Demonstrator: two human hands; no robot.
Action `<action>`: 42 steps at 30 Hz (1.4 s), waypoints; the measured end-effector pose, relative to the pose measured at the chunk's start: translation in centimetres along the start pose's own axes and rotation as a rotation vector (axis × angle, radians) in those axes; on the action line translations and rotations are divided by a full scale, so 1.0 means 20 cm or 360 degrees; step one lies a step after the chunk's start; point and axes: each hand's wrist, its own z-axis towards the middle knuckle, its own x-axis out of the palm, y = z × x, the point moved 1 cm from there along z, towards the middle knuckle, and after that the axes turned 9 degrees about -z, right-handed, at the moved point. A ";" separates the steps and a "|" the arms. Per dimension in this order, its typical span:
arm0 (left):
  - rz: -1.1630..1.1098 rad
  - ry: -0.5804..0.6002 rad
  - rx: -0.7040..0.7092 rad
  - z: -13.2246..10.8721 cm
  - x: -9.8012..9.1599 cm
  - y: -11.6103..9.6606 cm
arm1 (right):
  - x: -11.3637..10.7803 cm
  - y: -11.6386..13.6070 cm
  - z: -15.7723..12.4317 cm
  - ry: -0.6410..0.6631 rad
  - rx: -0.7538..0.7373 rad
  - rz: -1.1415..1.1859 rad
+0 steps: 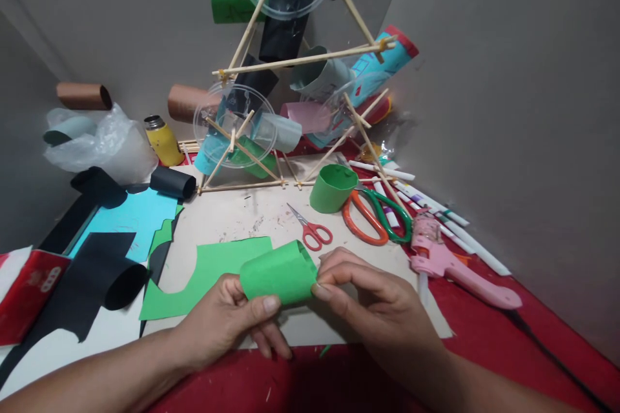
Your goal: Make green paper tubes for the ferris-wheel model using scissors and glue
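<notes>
Both of my hands hold a rolled green paper tube [278,274] low over the work surface. My left hand [232,319] wraps its fingers around the tube's left end, thumb on the front. My right hand [372,303] pinches the tube's right rim between thumb and fingers. A cut sheet of green paper [203,274] lies flat just behind and left of the tube. Another green paper cylinder [332,188] stands upright further back, near small red scissors [310,229].
A skewer frame [290,64] with paper tubes and clear plastic lids rises at the back. Orange-and-green scissors [375,216], a pink glue gun [450,264] and markers [436,213] lie to the right. Black and cyan paper [126,219], a yellow bottle [162,140] and a plastic bag [101,142] sit left.
</notes>
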 end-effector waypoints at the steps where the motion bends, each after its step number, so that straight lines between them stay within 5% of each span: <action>1: -0.0044 0.0007 -0.0011 0.00 0.00 0.00 | 0.00 0.00 0.00 0.0002 -0.0051 0.0010; 8: -0.0351 0.0020 -0.0116 0.01 -0.04 -0.01 | -0.03 0.03 0.03 0.0000 -0.0444 -0.0113; 18: 0.0063 -0.0033 0.0021 0.00 -0.02 -0.01 | -0.03 0.02 0.02 0.0037 0.0072 -0.0008; 28: -0.0106 -0.0090 0.0033 0.01 -0.04 0.00 | -0.02 0.02 0.03 -0.0014 -0.0235 0.0039; 37: 0.0479 -0.0104 0.0113 -0.01 0.00 -0.03 | -0.02 -0.01 0.02 0.0023 0.0454 0.0112; 42: 0.0363 -0.0167 0.0113 0.00 -0.01 -0.03 | -0.02 0.00 0.03 0.0065 0.0312 0.0089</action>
